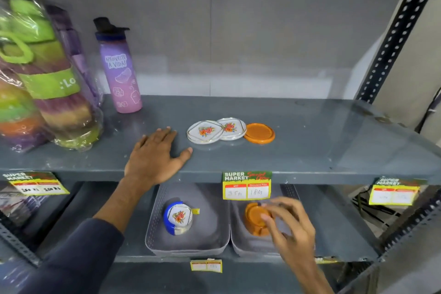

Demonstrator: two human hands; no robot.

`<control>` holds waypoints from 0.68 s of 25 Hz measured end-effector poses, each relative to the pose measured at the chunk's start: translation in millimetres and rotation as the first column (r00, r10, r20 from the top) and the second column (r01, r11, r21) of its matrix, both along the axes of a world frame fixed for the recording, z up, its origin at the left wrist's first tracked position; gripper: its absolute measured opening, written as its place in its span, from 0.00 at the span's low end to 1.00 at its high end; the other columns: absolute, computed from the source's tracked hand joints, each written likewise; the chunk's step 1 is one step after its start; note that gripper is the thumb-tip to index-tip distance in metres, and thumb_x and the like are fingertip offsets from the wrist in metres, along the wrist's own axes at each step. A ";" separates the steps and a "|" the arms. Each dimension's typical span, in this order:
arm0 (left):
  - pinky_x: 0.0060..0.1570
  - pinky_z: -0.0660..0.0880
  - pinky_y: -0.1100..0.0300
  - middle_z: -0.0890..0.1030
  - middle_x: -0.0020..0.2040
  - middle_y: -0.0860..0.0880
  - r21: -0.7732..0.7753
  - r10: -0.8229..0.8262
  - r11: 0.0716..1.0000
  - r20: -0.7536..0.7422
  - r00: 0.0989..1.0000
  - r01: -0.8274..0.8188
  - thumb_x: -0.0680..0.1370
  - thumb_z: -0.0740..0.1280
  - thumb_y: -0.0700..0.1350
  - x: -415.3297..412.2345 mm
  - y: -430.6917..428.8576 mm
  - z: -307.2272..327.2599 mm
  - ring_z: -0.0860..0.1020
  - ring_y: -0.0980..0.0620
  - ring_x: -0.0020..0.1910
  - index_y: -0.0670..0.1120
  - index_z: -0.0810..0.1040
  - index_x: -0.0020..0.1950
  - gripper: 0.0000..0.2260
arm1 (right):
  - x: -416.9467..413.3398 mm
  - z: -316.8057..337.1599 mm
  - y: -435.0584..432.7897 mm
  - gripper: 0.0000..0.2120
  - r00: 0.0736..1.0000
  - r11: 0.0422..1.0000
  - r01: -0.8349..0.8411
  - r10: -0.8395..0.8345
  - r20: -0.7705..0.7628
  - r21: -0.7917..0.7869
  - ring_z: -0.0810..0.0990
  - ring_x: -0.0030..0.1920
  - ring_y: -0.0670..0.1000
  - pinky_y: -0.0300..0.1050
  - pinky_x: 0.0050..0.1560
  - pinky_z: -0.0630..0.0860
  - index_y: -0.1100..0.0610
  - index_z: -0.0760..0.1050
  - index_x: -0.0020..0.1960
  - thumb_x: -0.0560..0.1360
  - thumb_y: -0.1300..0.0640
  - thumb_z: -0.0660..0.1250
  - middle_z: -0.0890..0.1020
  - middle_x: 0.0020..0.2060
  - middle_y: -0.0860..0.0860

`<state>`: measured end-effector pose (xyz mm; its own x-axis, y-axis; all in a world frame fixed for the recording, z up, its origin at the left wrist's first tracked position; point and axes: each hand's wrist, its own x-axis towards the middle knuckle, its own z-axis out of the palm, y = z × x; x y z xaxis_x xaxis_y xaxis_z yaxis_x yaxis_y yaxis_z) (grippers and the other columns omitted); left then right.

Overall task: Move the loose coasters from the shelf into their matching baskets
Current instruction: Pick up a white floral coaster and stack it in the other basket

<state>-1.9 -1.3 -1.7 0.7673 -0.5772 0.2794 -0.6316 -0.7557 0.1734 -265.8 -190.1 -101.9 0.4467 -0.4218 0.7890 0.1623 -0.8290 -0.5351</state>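
Looks like the right hand [290,229] is mid-drop, fingers [267,218] on the orange coaster stack [255,221] in the right basket [241,241], left hand [155,153] flat and empty on the shelf [310,145], so next grab the loose orange coaster [259,132] beside the two floral coasters [216,131].

A shop: "Super Market" price tags [247,185] clipped along grey metal shelving [310,150].
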 end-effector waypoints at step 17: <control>0.77 0.48 0.52 0.61 0.79 0.54 -0.093 -0.022 0.996 -0.070 0.997 0.015 0.78 0.55 0.57 6.4 3.3 3.2 0.55 0.56 0.79 0.53 0.63 0.78 0.28 | 180.7 156.0 2.8 0.56 0.648 0.989 -0.068 -0.059 -0.759 -0.134 0.64 0.70 0.58 0.56 0.66 0.60 0.43 0.43 0.79 0.65 0.32 0.75 0.74 0.66 0.58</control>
<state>4.6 2.0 1.4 0.7766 -0.5656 0.2776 -0.6289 -0.7226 0.2871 -85.1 -187.3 54.1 0.9165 -0.3341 0.2201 -0.2446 -0.9032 -0.3526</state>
